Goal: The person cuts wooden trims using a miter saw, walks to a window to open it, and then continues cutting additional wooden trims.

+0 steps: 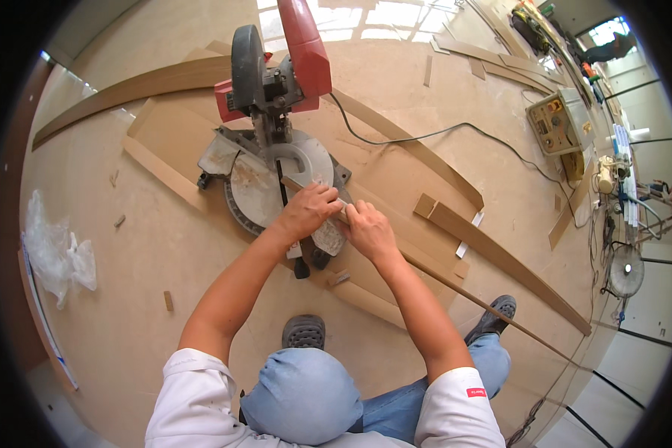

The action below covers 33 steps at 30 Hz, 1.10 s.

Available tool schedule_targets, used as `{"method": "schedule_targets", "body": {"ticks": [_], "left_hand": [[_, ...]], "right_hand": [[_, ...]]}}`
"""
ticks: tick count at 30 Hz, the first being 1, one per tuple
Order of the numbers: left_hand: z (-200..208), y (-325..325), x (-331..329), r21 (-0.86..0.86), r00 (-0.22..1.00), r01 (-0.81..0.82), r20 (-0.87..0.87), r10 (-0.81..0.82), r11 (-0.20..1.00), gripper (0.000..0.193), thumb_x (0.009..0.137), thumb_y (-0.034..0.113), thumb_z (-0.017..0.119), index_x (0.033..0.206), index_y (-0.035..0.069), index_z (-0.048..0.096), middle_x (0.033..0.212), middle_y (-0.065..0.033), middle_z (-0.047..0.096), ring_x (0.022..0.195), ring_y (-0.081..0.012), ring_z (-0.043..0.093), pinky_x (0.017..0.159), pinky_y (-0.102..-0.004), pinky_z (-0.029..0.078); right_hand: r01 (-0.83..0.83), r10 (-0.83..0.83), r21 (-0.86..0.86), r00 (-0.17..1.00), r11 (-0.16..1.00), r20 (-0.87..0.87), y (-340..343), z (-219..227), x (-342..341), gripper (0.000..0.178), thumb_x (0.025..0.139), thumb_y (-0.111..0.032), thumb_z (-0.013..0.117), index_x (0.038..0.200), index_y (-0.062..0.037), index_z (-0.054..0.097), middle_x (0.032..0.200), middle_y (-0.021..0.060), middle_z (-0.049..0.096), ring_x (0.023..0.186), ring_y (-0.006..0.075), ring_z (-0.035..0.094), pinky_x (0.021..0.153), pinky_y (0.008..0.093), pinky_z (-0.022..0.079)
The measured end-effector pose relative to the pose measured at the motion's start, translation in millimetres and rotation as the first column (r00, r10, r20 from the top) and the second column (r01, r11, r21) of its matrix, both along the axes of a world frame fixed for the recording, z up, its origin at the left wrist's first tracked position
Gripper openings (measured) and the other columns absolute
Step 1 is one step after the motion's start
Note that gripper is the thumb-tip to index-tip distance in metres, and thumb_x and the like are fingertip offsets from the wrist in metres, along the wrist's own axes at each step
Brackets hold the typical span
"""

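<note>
A miter saw (246, 187) with a red motor housing (303, 52) stands on the floor before me, its head raised above the round table. One end of a long, thin wooden strip (455, 287) lies over the saw table, and the rest runs off toward the lower right past my foot. My left hand (308, 211) is closed on the strip near that end, beside the table's slot. Close by, my right hand (369, 230) grips the strip too, its fingertips almost meeting the left hand's. Both hands partly hide the strip between them.
Flattened cardboard (396, 183) lies under the saw. A wider brown board (515, 261) rests at the right, and a black cord (425, 137) crosses toward a metal control box (554, 127). Crumpled clear plastic (52, 254) is at the left. A fan (626, 270) stands far right.
</note>
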<state>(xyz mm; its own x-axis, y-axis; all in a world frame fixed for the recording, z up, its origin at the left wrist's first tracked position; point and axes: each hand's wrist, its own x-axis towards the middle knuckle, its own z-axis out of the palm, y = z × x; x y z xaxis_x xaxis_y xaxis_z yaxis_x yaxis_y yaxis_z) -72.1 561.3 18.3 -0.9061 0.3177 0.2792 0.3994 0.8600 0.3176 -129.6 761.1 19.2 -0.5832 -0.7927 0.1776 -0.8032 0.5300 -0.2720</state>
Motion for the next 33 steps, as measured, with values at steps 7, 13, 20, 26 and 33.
{"method": "schedule_targets", "body": {"ticks": [7,13,20,26,33], "left_hand": [[3,-9,-12,0.046,1.0,0.006,0.011,-0.006,0.999,0.006,0.083,0.011,0.062,0.089,0.01,0.061,0.094,-0.0069,0.057,0.097,-0.0277,0.059,0.086,-0.0398,0.046],[2,-16,-19,0.103,0.997,0.049,0.05,-0.055,0.993,0.007,0.079,0.009,0.063,0.085,0.009,0.06,0.088,-0.007,0.056,0.091,-0.0292,0.058,0.08,-0.0411,0.046],[-1,-7,-11,0.034,0.994,-0.007,-0.109,0.011,0.999,0.001,0.082,0.01,0.059,0.082,0.011,0.059,0.086,-0.0062,0.055,0.092,-0.0256,0.059,0.086,-0.0403,0.046],[-5,-14,-16,0.11,0.996,0.038,-0.09,-0.028,0.993,0.007,0.077,0.007,0.063,0.082,0.01,0.058,0.086,-0.0058,0.055,0.092,-0.0259,0.059,0.079,-0.0385,0.045],[-4,-13,-18,0.124,1.0,0.019,-0.005,-0.019,0.992,0.009,0.075,0.007,0.065,0.081,0.011,0.06,0.085,-0.0051,0.055,0.091,-0.0261,0.059,0.081,-0.0381,0.046]], "right_hand": [[0.05,-0.048,-0.029,0.998,0.998,0.041,-7,3,-1,0.032,0.086,-0.036,0.075,0.091,-0.0081,0.061,0.085,0.01,0.059,0.08,0.0286,0.064,0.067,0.0417,0.055],[0.045,-0.044,-0.012,0.997,0.999,0.062,-10,11,-8,0.032,0.085,-0.036,0.076,0.09,-0.0082,0.06,0.085,0.0106,0.058,0.08,0.0298,0.064,0.067,0.0429,0.054],[0.034,-0.034,-0.009,0.999,0.999,-0.01,-12,0,-5,0.032,0.084,-0.032,0.077,0.087,-0.006,0.059,0.086,0.0122,0.058,0.081,0.0309,0.062,0.069,0.0425,0.053],[0.017,-0.023,0.067,0.995,0.998,0.099,-18,-4,-14,0.035,0.085,-0.039,0.076,0.09,-0.0079,0.061,0.086,0.0124,0.06,0.08,0.0309,0.066,0.067,0.0427,0.054],[0.012,-0.018,0.063,0.995,0.998,0.096,-22,-3,-15,0.038,0.086,-0.046,0.073,0.089,-0.0096,0.064,0.081,0.0125,0.062,0.075,0.0318,0.068,0.065,0.0434,0.055]]}}
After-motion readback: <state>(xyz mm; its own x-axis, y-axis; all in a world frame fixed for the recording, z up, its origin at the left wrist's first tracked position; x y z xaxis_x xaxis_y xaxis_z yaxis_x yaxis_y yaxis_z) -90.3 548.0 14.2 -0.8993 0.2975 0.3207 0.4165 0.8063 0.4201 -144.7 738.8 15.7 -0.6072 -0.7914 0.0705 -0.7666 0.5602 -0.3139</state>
